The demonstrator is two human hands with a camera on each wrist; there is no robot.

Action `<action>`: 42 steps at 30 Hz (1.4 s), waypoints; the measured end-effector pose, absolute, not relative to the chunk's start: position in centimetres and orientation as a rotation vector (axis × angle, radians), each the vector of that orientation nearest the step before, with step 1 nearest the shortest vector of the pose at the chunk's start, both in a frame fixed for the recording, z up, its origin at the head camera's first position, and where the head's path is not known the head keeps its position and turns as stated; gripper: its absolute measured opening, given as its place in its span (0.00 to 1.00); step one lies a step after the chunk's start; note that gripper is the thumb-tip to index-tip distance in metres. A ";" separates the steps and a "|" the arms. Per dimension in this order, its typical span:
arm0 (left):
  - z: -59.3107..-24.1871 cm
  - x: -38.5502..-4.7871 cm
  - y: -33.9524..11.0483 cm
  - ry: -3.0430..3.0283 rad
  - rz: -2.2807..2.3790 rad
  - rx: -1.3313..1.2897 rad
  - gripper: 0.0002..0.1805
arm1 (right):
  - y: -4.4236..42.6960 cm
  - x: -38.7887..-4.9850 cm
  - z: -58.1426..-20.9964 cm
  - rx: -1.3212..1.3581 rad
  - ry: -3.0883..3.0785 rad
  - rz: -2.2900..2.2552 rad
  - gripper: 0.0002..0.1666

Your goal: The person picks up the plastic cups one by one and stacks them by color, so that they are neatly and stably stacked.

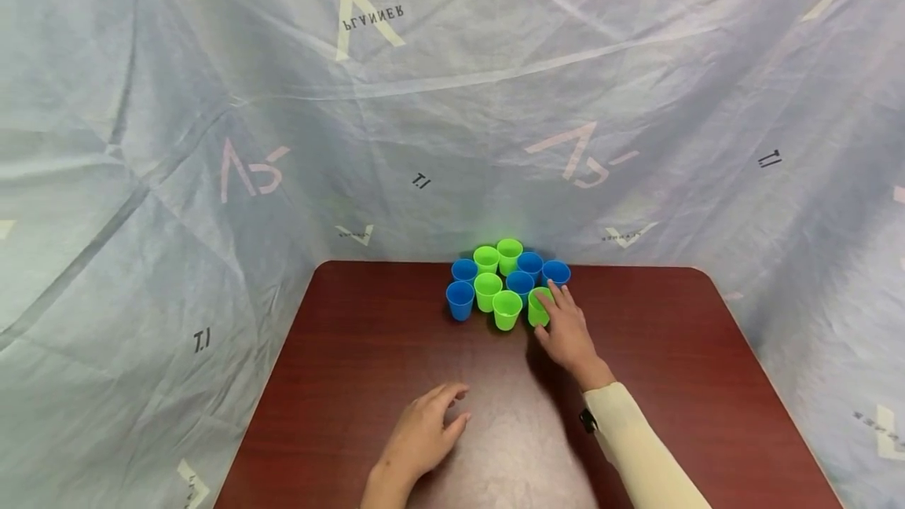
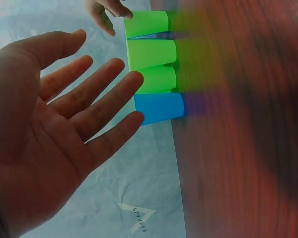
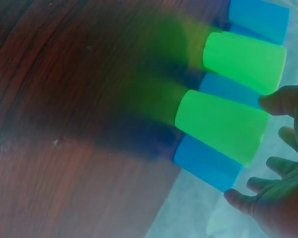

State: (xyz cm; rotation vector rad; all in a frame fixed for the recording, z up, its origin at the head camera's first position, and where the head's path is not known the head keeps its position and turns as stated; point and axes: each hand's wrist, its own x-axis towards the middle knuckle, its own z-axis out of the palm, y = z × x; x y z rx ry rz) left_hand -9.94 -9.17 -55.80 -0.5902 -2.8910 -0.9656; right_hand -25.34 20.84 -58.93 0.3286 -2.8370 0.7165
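Note:
Green and blue cups stand upright in a tight cluster at the table's far edge. My right hand (image 1: 569,334) is at the cluster's front right, fingers spread about the rim of a green cup (image 1: 536,314). In the right wrist view, its thumb is by the rim of a green cup (image 3: 221,126), and a fingertip lies near a blue cup (image 3: 207,162); contact is hard to tell. My left hand (image 1: 422,432) hovers over the nearer table, apart from the cups. Its palm and loosely extended fingers hold nothing in the left wrist view.
The dark red wooden table (image 1: 339,383) has rounded far corners. Grey printed sheeting (image 1: 438,140) hangs behind it and along both sides. At the cluster's left end stands a blue cup (image 1: 460,303), with a green cup (image 1: 506,314) at the front.

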 end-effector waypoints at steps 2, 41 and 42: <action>-55.8 -9.8 -9.2 -2.905 -0.971 -0.581 0.18 | 20.7 -25.6 -59.1 0.328 -2.839 0.714 0.41; -58.2 -9.1 -8.9 -2.863 -1.031 -0.453 0.44 | 22.0 -24.8 -58.4 0.258 -2.889 0.870 0.39; -58.2 -9.1 -8.8 -2.865 -1.034 -0.446 0.45 | 22.0 -24.7 -58.3 0.258 -2.898 0.867 0.38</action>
